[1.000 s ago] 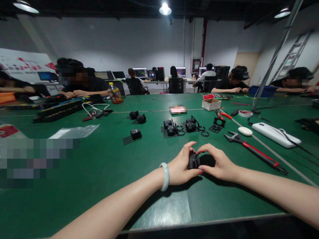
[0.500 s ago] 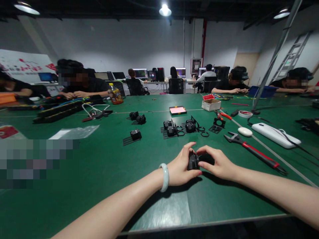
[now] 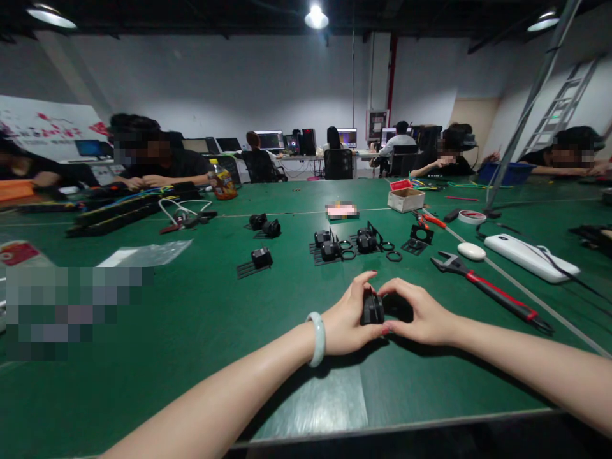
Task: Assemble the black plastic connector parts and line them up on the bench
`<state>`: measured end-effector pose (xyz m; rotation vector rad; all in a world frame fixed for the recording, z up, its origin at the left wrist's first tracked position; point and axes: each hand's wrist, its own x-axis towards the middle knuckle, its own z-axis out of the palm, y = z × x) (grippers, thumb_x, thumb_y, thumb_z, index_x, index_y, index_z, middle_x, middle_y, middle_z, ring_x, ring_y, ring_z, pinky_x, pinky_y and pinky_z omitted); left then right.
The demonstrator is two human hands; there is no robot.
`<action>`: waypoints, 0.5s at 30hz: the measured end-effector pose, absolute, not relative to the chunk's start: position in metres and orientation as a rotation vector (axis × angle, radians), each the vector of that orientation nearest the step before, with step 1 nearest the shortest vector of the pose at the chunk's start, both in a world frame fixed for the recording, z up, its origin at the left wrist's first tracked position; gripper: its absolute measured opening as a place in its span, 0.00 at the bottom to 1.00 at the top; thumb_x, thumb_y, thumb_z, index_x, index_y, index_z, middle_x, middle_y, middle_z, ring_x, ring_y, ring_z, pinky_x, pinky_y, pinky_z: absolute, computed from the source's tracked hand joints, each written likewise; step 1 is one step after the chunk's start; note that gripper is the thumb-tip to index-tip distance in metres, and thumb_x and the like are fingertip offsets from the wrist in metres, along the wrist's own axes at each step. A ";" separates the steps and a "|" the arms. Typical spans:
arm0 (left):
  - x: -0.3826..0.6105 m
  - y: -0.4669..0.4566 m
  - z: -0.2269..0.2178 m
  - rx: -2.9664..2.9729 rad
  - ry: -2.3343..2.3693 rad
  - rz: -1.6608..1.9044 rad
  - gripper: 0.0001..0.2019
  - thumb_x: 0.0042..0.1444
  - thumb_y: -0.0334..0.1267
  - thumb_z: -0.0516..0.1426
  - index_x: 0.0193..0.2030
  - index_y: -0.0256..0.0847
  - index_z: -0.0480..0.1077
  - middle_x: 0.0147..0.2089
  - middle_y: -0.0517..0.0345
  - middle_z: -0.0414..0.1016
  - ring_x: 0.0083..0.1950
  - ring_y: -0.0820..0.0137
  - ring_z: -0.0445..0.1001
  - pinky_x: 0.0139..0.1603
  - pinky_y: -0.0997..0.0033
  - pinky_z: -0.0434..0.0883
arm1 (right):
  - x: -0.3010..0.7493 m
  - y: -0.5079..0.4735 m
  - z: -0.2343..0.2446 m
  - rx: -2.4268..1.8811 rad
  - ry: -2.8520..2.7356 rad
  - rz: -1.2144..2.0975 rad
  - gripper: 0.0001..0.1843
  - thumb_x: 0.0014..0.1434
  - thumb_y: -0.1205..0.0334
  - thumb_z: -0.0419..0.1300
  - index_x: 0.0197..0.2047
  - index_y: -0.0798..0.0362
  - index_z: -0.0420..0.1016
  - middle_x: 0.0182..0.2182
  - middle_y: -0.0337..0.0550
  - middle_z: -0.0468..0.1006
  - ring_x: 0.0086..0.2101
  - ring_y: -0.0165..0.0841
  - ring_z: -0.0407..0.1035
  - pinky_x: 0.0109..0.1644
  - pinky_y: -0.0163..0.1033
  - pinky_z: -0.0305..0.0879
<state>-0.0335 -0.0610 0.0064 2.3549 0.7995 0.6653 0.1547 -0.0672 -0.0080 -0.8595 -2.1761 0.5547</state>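
My left hand [image 3: 348, 319] and my right hand [image 3: 421, 313] meet over a small black plastic part [image 3: 371, 309] on the green table [image 3: 191, 331]. Both hands have fingers curled round the part, thumb tips nearly touching above it; the right side of the part is hidden by my right fingers. A pale bangle [image 3: 316, 339] sits on my left wrist. Beyond my hands lie similar black parts [image 3: 329, 245], several black rings [image 3: 394, 256] and a black bracket [image 3: 417, 240].
A red-handled adjustable wrench [image 3: 482, 288] lies to the right, with a white mouse [image 3: 471, 251] and a white oblong device [image 3: 530, 257] behind it. More black parts [image 3: 261, 258] and a clear plastic bag [image 3: 143, 253] lie left. A small cardboard box [image 3: 405, 199] stands farther back. Other people sit round the table.
My hands have stayed in place on the black part, with only slight finger shifts. A person at the far right has raised a hand to the head.
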 end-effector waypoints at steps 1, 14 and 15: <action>-0.033 -0.061 0.007 2.352 0.807 0.662 0.38 0.45 0.38 0.56 0.57 0.38 0.36 0.47 0.48 0.56 0.48 0.63 0.60 0.48 0.60 0.61 | 0.155 -0.067 -0.008 -0.860 -2.176 0.559 0.21 0.43 0.67 0.61 0.42 0.54 0.63 0.37 0.44 0.68 0.38 0.34 0.63 0.42 0.40 0.60; -0.035 -0.060 0.003 2.359 0.829 0.653 0.39 0.44 0.37 0.57 0.57 0.38 0.35 0.48 0.47 0.55 0.49 0.63 0.59 0.48 0.59 0.60 | 0.155 -0.065 -0.007 -0.865 -2.185 0.573 0.15 0.47 0.64 0.59 0.40 0.55 0.64 0.36 0.44 0.68 0.38 0.34 0.63 0.42 0.39 0.60; -0.035 -0.060 0.003 2.357 0.827 0.656 0.39 0.44 0.37 0.57 0.57 0.39 0.36 0.48 0.47 0.55 0.50 0.63 0.59 0.48 0.59 0.60 | 0.155 -0.065 -0.007 -0.869 -2.185 0.576 0.15 0.47 0.63 0.59 0.40 0.55 0.65 0.36 0.45 0.68 0.38 0.34 0.63 0.42 0.39 0.60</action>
